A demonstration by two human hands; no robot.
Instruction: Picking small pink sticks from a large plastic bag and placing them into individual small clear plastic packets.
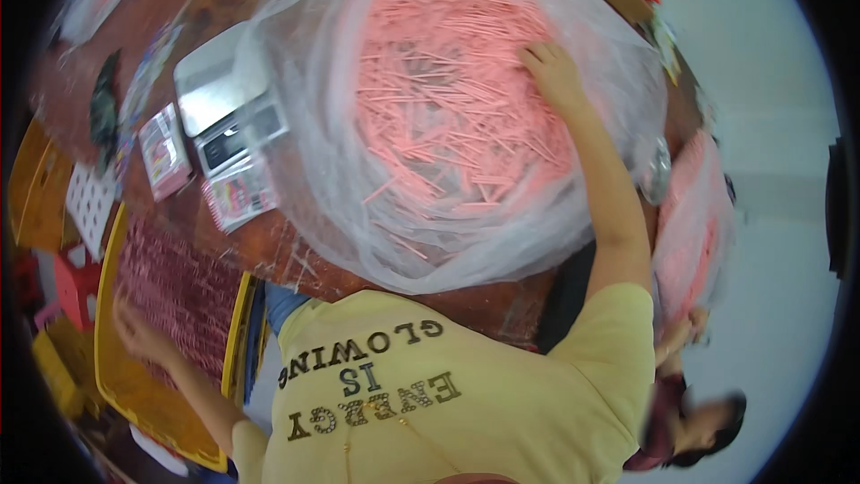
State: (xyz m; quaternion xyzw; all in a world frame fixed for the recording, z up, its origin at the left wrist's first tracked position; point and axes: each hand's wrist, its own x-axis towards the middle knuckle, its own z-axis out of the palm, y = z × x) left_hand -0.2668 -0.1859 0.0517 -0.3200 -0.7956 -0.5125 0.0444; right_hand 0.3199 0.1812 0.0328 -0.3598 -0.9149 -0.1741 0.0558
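A large clear plastic bag (316,215) lies spread open before me, with many thin pink sticks (463,94) loose inside it. My right hand (554,74) reaches into the bag from the right, its fingertips touching the sticks at the heap's right side. Whether any stick is pinched there I cannot tell. Off to the left, my left hand (138,333) hangs over a yellow plastic crate (104,343) beside the table. Rows of small dark-pink items (181,289) fill much of that crate. The left hand is blurred, and nothing is plainly visible in it.
A digital scale (225,81) stands left of the bag, partly under its film. Near it lie a pink printed packet (164,154) and a flat printed pouch (242,195). A red stool (74,289) is beyond the crate. At right, another person's hand (695,323) is by a pink-filled bag (692,228).
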